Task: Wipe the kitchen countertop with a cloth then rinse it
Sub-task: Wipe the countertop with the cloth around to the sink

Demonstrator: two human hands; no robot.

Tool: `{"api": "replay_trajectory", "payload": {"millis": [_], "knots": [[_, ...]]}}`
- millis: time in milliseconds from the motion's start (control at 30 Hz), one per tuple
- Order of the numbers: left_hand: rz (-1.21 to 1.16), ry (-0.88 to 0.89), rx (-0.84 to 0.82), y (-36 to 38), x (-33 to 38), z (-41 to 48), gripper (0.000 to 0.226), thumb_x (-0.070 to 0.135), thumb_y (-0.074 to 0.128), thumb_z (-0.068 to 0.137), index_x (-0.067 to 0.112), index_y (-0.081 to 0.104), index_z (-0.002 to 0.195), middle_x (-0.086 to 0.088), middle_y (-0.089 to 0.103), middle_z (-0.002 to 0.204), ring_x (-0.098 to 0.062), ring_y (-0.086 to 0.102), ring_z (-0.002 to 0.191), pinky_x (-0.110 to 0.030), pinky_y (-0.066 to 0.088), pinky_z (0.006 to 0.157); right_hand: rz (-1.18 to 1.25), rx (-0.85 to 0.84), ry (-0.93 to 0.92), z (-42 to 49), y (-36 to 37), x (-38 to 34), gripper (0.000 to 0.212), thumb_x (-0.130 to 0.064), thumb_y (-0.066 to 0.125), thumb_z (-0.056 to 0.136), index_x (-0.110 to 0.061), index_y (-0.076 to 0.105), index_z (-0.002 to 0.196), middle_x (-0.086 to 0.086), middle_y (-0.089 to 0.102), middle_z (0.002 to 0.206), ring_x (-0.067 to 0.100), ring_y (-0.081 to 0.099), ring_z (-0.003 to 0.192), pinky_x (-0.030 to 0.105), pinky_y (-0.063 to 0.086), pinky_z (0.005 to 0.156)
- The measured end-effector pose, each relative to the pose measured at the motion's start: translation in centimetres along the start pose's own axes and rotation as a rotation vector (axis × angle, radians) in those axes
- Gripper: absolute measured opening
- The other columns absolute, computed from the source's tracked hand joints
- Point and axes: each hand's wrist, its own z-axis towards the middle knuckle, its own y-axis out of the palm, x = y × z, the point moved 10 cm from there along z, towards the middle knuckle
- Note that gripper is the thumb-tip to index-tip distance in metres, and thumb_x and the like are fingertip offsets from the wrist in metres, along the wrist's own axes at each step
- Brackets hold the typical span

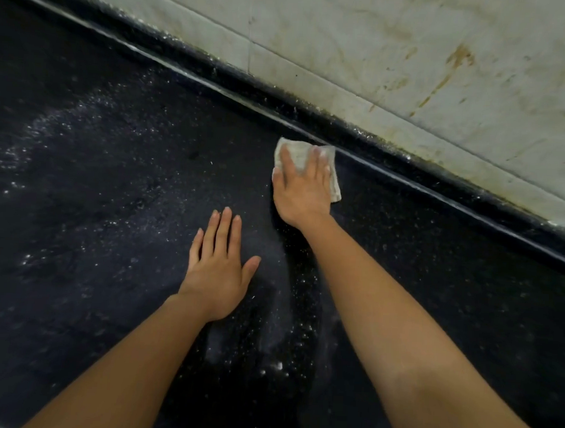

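Cloth (299, 155), a small pale folded rag, lies flat on the dark speckled table (111, 205) in the head view, close to the raised black strip (408, 168) at the foot of the tiled wall (413, 57). The right hand (303, 192) presses down on it with straight, slightly spread fingers, so only the cloth's far edge and right corner show around the hand. The left hand (217, 269) rests palm down on the bare table just beside and nearer the person, fingers straight and together, thumb out, holding nothing. As far as this view shows, the wiping is under way but far from done. Pale dusty specks (83, 115) cover a wide patch to the left, and more white crumbs (279, 366) lie between the forearms. The area to the right of the cloth looks darker and cleaner. The rinse is still to come; no sink or tap is in view. The wall tiles carry brownish streaks (459, 59), which are not part of the job. No brand, label or writing can be read anywhere.
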Motion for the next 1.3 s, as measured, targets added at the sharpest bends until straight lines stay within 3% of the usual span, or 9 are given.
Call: {"api": "replay_trajectory", "payload": {"millis": [67,133,300,400,633,733,900,1133,1300], "knots": [[-0.005,0.008,-0.004,0.1,0.0,0.0,0.070,0.052,0.008,0.096,0.013,-0.030,0.140,-0.001,-0.042,0.142,-0.015,-0.039,0.132,-0.036,-0.021,0.110,-0.093,-0.043,-0.151,-1.1,0.1,0.5,0.051,-0.045,0.015,0.102,-0.039,0.005,0.152,0.013,-0.010,0.160,0.026,-0.013,0.147,0.037,-0.010,0.117],[-0.009,0.015,-0.003,0.1,0.0,0.0,0.070,0.052,0.007,0.096,0.013,-0.032,0.139,-0.001,-0.042,0.142,-0.016,-0.039,0.133,-0.035,-0.022,0.109,-0.169,-0.051,-0.165,-2.6,-0.3,3.1,0.052,-0.047,0.012,0.102,-0.039,0.001,0.152,0.011,-0.008,0.161,0.024,-0.011,0.147,0.037,-0.008,0.118],[-0.026,0.016,-0.012,0.1,-0.1,0.0,0.070,0.052,0.008,0.097,0.013,-0.032,0.139,-0.002,-0.042,0.144,-0.018,-0.039,0.134,-0.035,-0.023,0.108,-0.155,0.099,0.295,-6.1,-2.2,11.8,0.056,-0.047,0.012,0.101,-0.031,-0.001,0.154,0.022,-0.007,0.158,0.035,-0.009,0.147,0.042,-0.007,0.118],[-0.025,0.023,0.006,-0.1,0.0,0.0,0.071,0.052,0.009,0.097,0.013,-0.031,0.139,-0.002,-0.041,0.145,-0.018,-0.038,0.135,-0.035,-0.024,0.108,-0.076,0.076,0.379,-5.2,-1.4,10.5,0.055,-0.045,0.011,0.102,-0.032,-0.006,0.153,0.021,-0.012,0.158,0.035,-0.012,0.146,0.042,-0.011,0.117],[-0.001,0.005,0.020,0.2,-0.2,0.1,0.072,0.058,-0.003,0.090,0.013,-0.032,0.139,-0.002,-0.042,0.144,-0.018,-0.038,0.135,-0.035,-0.024,0.108,-0.055,-0.013,0.063,2.5,0.3,-1.0,0.056,-0.043,0.015,0.102,-0.032,-0.005,0.153,0.017,-0.017,0.158,0.032,-0.017,0.145,0.040,-0.012,0.116],[0.022,-0.004,0.015,0.3,-0.3,0.2,0.072,0.057,0.001,0.093,0.013,-0.031,0.140,-0.002,-0.041,0.145,-0.018,-0.037,0.136,-0.036,-0.023,0.109,-0.101,-0.056,-0.039,3.1,0.6,-2.4,0.057,-0.045,0.016,0.102,-0.031,-0.005,0.153,0.018,-0.019,0.157,0.033,-0.019,0.145,0.041,-0.014,0.115],[0.000,0.004,-0.024,0.3,-0.2,0.3,0.072,0.054,0.009,0.096,0.014,-0.030,0.141,0.000,-0.043,0.143,-0.016,-0.038,0.135,-0.037,-0.021,0.112,-0.171,-0.158,-0.307,-0.3,0.9,-0.6,0.051,-0.048,0.012,0.102,-0.041,0.000,0.151,0.004,-0.014,0.160,0.022,-0.018,0.146,0.039,-0.010,0.119],[-0.021,0.024,-0.011,0.3,-0.1,0.0,0.072,0.052,0.011,0.097,0.012,-0.025,0.145,-0.004,-0.035,0.151,-0.016,-0.036,0.136,-0.036,-0.021,0.109,-0.208,-0.117,0.041,-6.7,-2.5,13.2,0.053,-0.046,0.013,0.102,-0.037,-0.003,0.152,0.008,-0.014,0.160,0.021,-0.018,0.146,0.034,-0.013,0.117],[-0.014,0.034,0.018,0.3,0.0,-0.1,0.072,0.051,0.011,0.098,0.011,-0.022,0.147,-0.005,-0.031,0.153,-0.019,-0.031,0.139,-0.038,-0.018,0.112,-0.151,-0.107,0.140,-12.9,-1.8,15.7,0.052,-0.043,0.014,0.103,-0.037,-0.005,0.152,0.008,-0.018,0.159,0.021,-0.022,0.145,0.034,-0.015,0.116]]}}
